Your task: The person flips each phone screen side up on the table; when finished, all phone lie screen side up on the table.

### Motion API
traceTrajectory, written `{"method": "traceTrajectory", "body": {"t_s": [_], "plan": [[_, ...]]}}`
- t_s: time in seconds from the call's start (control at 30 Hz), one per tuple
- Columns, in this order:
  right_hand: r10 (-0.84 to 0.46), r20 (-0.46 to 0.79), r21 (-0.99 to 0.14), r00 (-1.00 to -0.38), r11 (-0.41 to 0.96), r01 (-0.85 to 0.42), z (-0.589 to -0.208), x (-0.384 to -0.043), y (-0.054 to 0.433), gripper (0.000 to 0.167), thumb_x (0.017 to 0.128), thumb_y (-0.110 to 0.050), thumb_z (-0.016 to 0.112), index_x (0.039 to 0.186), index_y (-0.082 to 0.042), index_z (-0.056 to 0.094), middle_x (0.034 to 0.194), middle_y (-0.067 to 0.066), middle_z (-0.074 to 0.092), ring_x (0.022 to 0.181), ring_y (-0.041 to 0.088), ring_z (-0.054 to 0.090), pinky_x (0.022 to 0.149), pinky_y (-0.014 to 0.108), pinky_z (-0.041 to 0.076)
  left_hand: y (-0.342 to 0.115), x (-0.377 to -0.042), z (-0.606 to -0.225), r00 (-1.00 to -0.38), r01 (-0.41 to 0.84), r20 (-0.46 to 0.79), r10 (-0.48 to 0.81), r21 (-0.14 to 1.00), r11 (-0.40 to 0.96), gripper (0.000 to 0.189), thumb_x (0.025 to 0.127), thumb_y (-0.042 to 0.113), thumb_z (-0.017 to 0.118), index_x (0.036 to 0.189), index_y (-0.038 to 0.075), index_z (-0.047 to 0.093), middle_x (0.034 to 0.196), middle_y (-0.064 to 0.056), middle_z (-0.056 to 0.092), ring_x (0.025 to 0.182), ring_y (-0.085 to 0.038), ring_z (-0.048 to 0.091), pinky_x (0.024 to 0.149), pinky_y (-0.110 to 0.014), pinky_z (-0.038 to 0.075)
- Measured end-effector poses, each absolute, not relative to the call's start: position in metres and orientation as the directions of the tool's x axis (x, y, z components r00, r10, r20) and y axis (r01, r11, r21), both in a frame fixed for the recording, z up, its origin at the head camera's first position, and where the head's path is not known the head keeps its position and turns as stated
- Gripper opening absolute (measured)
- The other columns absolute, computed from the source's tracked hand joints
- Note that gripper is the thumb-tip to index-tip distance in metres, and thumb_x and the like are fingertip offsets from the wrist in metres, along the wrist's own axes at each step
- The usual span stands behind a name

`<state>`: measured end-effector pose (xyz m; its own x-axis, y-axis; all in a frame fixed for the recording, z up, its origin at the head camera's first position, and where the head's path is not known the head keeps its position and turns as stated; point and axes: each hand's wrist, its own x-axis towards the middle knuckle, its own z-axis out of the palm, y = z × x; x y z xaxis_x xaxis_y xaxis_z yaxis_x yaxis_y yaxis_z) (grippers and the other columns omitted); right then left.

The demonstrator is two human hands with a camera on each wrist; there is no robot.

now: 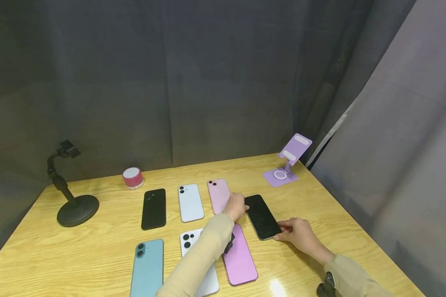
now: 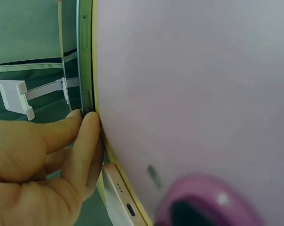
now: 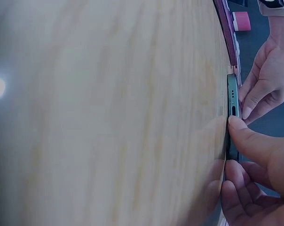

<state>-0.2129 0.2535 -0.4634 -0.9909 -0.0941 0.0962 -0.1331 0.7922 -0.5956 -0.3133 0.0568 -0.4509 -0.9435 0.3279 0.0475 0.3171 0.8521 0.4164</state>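
Note:
A smartphone (image 1: 263, 217) with a dark screen lies face up on the wooden table, slanted, in the head view. My left hand (image 1: 237, 205) pinches its far left edge between thumb and finger; the left wrist view shows those fingertips at the phone's side frame (image 2: 85, 56). At the near right corner my right hand (image 1: 299, 234) holds the same phone, its thumb beside the charging port end (image 3: 233, 96) in the right wrist view. Beneath my left forearm are a magenta phone (image 1: 240, 262) and a white phone (image 1: 209, 282), both partly covered. A pale pink phone (image 1: 218, 194) is just behind my left hand.
Further left lie a light blue-white phone (image 1: 191, 203), a black phone (image 1: 154, 209) and a teal phone (image 1: 148, 268). A purple folding stand (image 1: 295, 149) is at the back right, a pink round speaker (image 1: 133, 178) at the back left, and a black stand (image 1: 78, 210) at far left.

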Motion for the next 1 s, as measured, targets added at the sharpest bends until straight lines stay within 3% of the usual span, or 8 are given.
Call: {"method": "traceTrajectory", "body": {"t_s": [0.4, 1.0], "plan": [[-0.080, 0.087, -0.604, -0.993, 0.789, -0.116, -0.4612, -0.2134, 0.2510, 0.042, 0.069, -0.015, 0.085, 0.103, 0.005, 0.072, 0.077, 0.002, 0.062, 0.069, 0.010, 0.053, 0.059, 0.019, 0.046, 0.0557, -0.3149, -0.4492, -0.947, 0.290, 0.012, 0.321, 0.460, 0.839, 0.021, 0.087, 0.019, 0.071, 0.086, -0.002, 0.068, 0.086, -0.014, 0.068, 0.088, -0.025, 0.065, 0.075, -0.030, 0.053], [-0.091, 0.082, -0.608, -0.992, 0.785, -0.122, -0.4610, -0.2150, 0.2494, 0.043, 0.069, -0.015, 0.085, 0.103, 0.006, 0.071, 0.076, 0.002, 0.062, 0.068, 0.010, 0.052, 0.059, 0.019, 0.046, 0.0556, -0.3148, -0.4481, -0.951, 0.285, 0.017, 0.309, 0.433, 0.855, 0.022, 0.087, 0.021, 0.071, 0.086, 0.000, 0.068, 0.084, -0.013, 0.068, 0.081, -0.023, 0.064, 0.070, -0.030, 0.052]]}}
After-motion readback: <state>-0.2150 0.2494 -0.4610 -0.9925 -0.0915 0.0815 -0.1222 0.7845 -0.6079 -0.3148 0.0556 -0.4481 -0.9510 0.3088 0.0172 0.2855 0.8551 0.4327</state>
